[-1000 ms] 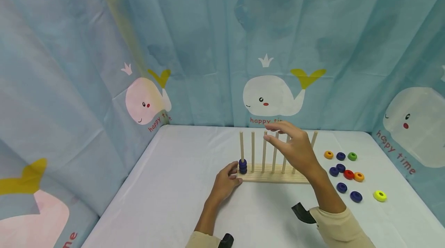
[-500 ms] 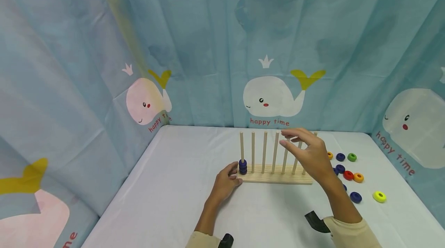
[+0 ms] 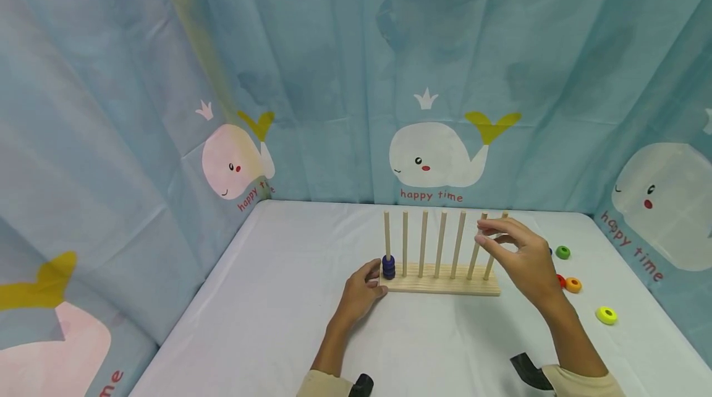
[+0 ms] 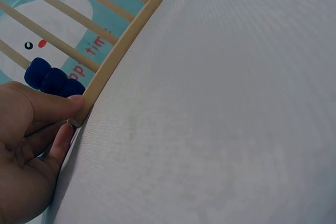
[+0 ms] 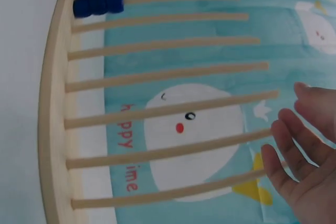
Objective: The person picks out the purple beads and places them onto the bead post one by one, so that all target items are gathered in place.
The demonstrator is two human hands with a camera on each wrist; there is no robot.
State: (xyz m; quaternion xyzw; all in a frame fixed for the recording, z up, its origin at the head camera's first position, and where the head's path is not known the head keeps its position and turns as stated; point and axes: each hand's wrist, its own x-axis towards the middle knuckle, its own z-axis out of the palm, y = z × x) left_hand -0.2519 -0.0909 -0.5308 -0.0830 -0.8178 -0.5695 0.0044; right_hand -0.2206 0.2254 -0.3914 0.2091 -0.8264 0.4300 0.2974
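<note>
A wooden peg stand (image 3: 443,286) with a row of upright pegs stands on the white table. Three dark blue ring beads (image 3: 388,267) are stacked on its leftmost peg, and the other pegs carry none. At the base's left end, my left hand (image 3: 358,295) grips the board; the left wrist view shows the thumb and a finger on its corner (image 4: 79,115). My right hand (image 3: 528,261) hovers before the rightmost pegs, fingers loosely bent and apart from the thumb. Nothing shows between them in the right wrist view, where the hand (image 5: 310,156) is near the peg tips.
Loose ring beads lie at the right: a green one (image 3: 563,252), an orange one (image 3: 573,285), a yellow one (image 3: 606,315) and a partly hidden red one (image 3: 560,281). My right hand and forearm cover several blue ones. A whale-print curtain (image 3: 322,75) surrounds the table (image 3: 267,298).
My right hand has moved rightward along the pegs, from above the third one to the rightmost ones, now covering more loose beads. The left hand and the stand have stayed put.
</note>
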